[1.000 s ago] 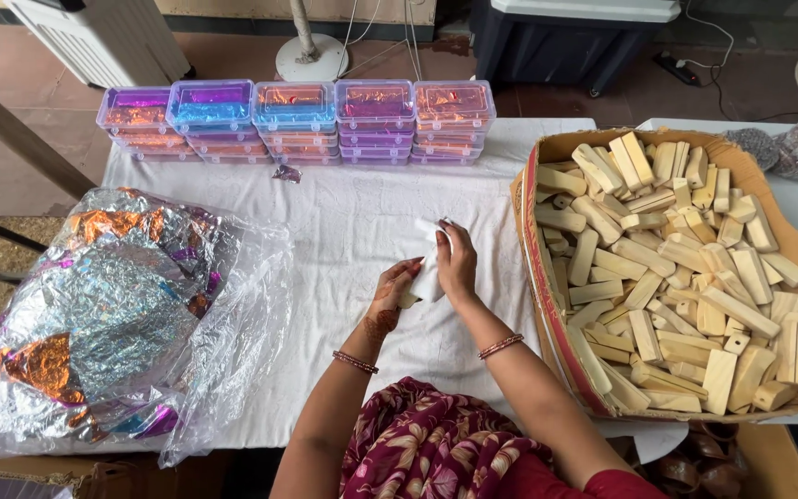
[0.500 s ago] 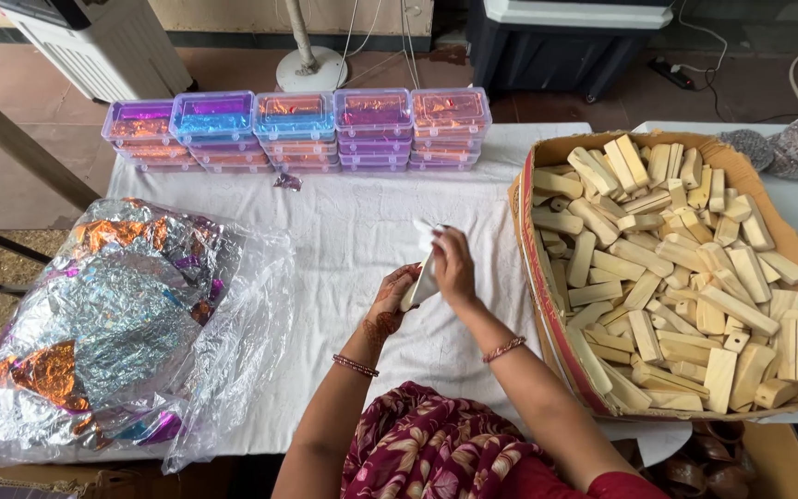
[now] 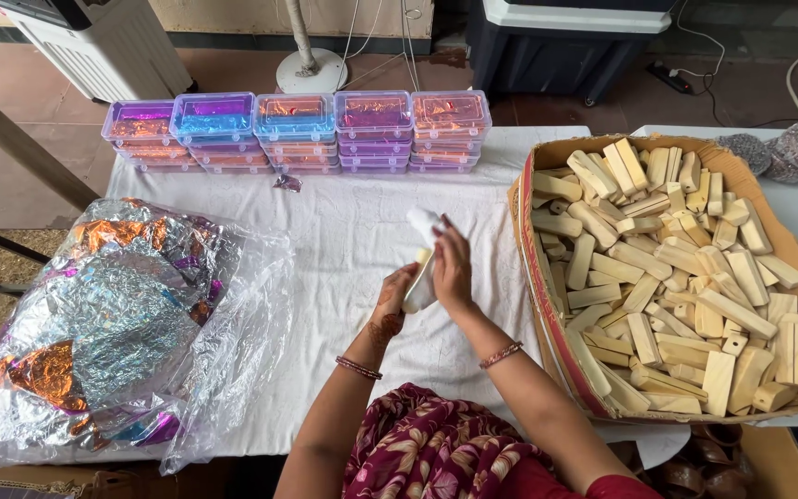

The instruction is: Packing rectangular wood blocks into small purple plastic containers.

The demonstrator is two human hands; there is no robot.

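White cloth-covered table (image 3: 344,240) under you: both hands meet mid-table, your left hand (image 3: 397,300) and right hand (image 3: 452,268) pinching a pale wooden block (image 3: 419,288) half-wrapped in white paper (image 3: 422,222). Keep the wrap taut against the wood, block upright between your fingers.

I take the white tablecloth (image 3: 344,231) as my landmark. Along its far edge I see a row of stacked clear plastic boxes (image 3: 297,129) with purple, blue and orange contents. On its left end lies a clear bag of crumpled shiny foil (image 3: 113,323). Beyond its far edge, on the floor, I see a white fan base (image 3: 311,69) and a dark bin (image 3: 565,46).
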